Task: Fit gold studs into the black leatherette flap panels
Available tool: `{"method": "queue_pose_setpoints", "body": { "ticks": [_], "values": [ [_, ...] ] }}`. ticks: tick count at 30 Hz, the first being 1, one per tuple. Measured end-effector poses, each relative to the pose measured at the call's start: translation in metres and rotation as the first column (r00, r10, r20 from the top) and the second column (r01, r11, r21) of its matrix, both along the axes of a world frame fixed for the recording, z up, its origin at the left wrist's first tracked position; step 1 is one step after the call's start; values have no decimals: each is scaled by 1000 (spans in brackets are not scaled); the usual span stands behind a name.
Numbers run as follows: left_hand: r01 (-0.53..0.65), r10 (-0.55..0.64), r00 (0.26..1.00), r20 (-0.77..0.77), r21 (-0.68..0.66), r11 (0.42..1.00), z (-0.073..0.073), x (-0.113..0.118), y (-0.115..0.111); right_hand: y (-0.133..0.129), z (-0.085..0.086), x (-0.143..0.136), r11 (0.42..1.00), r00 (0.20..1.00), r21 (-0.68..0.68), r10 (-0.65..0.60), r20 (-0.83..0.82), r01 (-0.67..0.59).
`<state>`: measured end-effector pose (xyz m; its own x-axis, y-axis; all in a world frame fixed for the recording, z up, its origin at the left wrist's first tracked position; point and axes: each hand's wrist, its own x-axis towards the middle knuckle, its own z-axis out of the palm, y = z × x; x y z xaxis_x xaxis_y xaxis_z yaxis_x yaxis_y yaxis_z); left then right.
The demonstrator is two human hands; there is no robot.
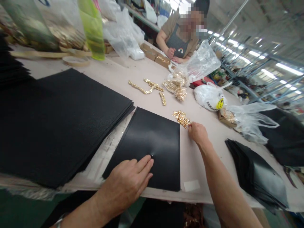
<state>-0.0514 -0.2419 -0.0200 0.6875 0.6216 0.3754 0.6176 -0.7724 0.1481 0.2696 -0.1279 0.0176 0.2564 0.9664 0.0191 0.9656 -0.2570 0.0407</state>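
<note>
A black leather-like panel (154,136) lies flat near the table's front edge. My left hand (129,177) rests on it with fingers stretched out, their tips beside a small shiny point (152,155) on the panel. Past the panel's far right corner lies a loose pile of small gold-coloured metal pieces (181,118). At the near right edge of this pile is my right hand (198,133), thumb and fingers pressed together; what lies between them is hidden.
A large stack of black sheets (59,120) covers the left side. Gold-coloured strips (140,87), bagged gold parts (175,85) and a white plastic bag (209,96) lie farther back. More black panels (258,174) are at right. A co-worker (182,41) sits across the table.
</note>
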Motion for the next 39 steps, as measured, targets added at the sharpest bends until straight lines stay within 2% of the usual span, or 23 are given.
{"method": "queue_pose_setpoints", "body": {
  "ticks": [2,5,6,8,9,10,13,19,24,30,36,39],
  "values": [
    [-2,2,1000,8,-28,1000,-2,0,0,-11,7,-11,1000,995,0,19,-93,-20],
    [6,-5,1000,23,-61,998,-3,-1,-1,-44,13,-46,992,947,-33,108,-302,-123],
    [7,-4,1000,30,-70,998,-3,-1,-1,-57,13,-61,985,901,-39,138,-412,-169],
    [6,-3,999,43,-81,997,-2,-2,0,-82,12,-89,970,734,-26,165,-659,-241],
    [5,-1,999,46,-84,996,-2,-2,0,-91,10,-101,964,662,-14,172,-729,-267],
    [7,-3,999,48,-83,997,-2,-2,0,-98,9,-111,958,625,-6,183,-759,-287],
    [19,-15,999,51,-83,996,-3,-2,0,-103,6,-127,939,655,-11,231,-720,-344],
    [26,-19,998,58,-120,992,-4,-2,-2,-93,3,-131,924,672,-34,250,-697,-380],
    [30,-22,997,70,-127,991,-5,-2,-1,-88,6,-134,939,685,-120,144,-714,-322],
    [27,-17,993,117,-86,996,-7,-2,-1,-78,9,-135,922,711,-225,72,-699,-315],
    [28,-13,990,138,-106,994,-11,-3,-1,-62,12,-136,854,746,-461,-140,-652,-243],
    [37,-24,991,132,-99,994,-12,-4,-3,-54,16,-139,824,779,-514,-155,-608,-237]
  ]
}}
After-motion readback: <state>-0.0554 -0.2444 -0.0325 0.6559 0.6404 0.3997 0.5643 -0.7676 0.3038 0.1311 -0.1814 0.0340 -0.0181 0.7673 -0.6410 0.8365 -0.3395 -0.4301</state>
